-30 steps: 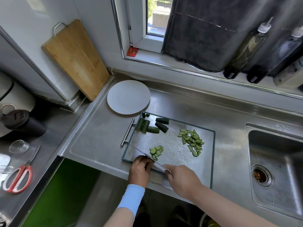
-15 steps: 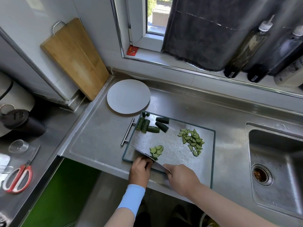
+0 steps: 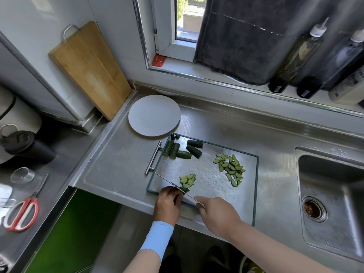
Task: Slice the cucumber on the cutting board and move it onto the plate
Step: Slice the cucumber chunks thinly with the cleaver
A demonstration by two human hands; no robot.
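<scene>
Right hand (image 3: 216,212) gripping knife (image 3: 167,181), left hand (image 3: 167,202) curled holding cucumber piece (image 3: 185,189), cutting board (image 3: 206,180) near edge

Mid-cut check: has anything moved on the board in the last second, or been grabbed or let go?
Hardly anything. The knife only rocked slightly, mid-chop, in the right hand. The left hand still holds the cucumber end at the blade. Nothing was taken or released. The small slice pile, larger slice pile, uncut chunks and plate stayed put.
</scene>
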